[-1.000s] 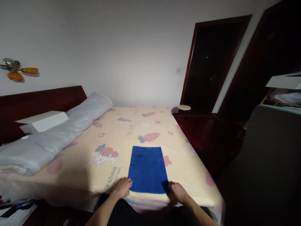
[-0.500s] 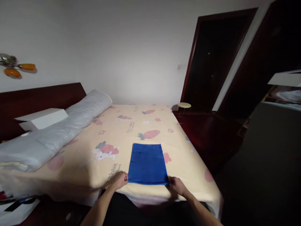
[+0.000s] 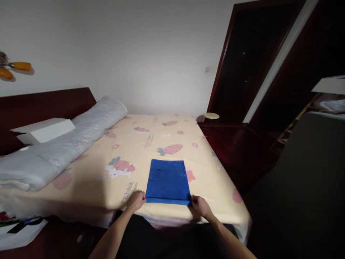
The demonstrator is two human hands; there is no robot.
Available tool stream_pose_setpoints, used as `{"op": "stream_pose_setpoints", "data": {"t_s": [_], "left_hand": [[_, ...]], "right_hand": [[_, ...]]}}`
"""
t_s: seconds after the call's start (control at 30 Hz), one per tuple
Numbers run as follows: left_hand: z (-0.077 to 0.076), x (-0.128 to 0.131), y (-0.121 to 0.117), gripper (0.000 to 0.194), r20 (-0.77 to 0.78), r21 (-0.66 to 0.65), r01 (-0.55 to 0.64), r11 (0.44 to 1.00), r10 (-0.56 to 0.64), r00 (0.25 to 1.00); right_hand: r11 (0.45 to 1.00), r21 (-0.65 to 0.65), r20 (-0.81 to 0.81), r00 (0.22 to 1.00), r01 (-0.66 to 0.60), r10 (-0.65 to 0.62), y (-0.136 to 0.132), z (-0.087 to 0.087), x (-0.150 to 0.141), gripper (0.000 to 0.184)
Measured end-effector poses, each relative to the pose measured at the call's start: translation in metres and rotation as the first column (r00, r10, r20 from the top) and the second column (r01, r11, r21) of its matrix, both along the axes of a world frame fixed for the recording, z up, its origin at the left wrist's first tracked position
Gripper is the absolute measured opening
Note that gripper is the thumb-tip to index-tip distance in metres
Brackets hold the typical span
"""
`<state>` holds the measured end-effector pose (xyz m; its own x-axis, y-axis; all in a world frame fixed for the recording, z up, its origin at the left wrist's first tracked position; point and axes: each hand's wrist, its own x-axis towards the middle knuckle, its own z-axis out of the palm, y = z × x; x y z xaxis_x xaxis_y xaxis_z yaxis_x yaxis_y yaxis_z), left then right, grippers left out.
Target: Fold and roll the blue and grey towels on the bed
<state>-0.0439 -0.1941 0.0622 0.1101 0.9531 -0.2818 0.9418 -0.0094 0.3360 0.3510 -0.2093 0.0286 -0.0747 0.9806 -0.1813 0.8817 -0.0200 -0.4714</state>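
A blue cloth (image 3: 168,180) lies flat on the bed near its front edge. Along its near side runs a narrow folded strip, slightly lighter than the rest. My left hand (image 3: 138,201) is closed, its fingertips pinching the cloth's near left corner. At the near right corner, my right hand (image 3: 201,206) also pinches the cloth, with the fingertips partly hidden in shadow.
A cream bedsheet (image 3: 99,201) with rabbit and carrot prints covers the bed. To the left are a rolled grey bedding bundle (image 3: 70,147) and a white box (image 3: 48,130). A round stool (image 3: 211,116) stands past the bed's far right corner.
The near edge of the blue cloth has turned over into a visible narrow strip, both hands still pinching its ends. The view has tilted slightly.
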Motion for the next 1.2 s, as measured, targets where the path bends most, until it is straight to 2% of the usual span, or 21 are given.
{"op": "stream_pose_setpoints", "data": {"t_s": [0.27,0.43,0.6,0.77,0.87,1.03,1.2], "left_hand": [[0.0,0.008,-0.002,0.018,-0.134,0.036,-0.011,0.999,0.016,0.991],[0.005,0.019,-0.009,0.022,-0.212,0.061,0.034,0.998,-0.021,0.977],[0.017,0.029,-0.016,0.039,-0.238,0.084,0.138,0.987,-0.114,0.965],[0.026,0.035,-0.02,0.033,-0.235,0.032,0.233,0.972,-0.219,0.947],[0.027,0.041,-0.021,0.034,-0.246,0.019,0.226,0.974,-0.215,0.945],[0.022,0.045,-0.015,0.06,-0.256,-0.032,0.18,0.983,-0.182,0.949],[0.007,0.067,-0.002,0.08,-0.296,-0.118,0.088,0.989,-0.119,0.948]], "right_hand": [[1.0,0.007,0.192,0.981,-0.009,0.008,-0.009,0.002,-0.008,0.025],[0.999,0.032,0.312,0.95,-0.031,0.02,-0.016,0.0,-0.021,0.033],[0.995,0.04,0.385,0.92,-0.088,0.066,-0.023,0.003,-0.023,0.043],[0.982,0.034,0.391,0.907,-0.183,0.155,-0.027,0.012,-0.026,0.048],[0.978,0.028,0.387,0.904,-0.207,0.18,-0.027,0.017,-0.029,0.046],[0.98,0.041,0.386,0.907,-0.196,0.166,-0.026,0.024,-0.033,0.034],[0.991,0.056,0.424,0.901,-0.124,0.089,-0.016,0.026,-0.061,0.054]]}}
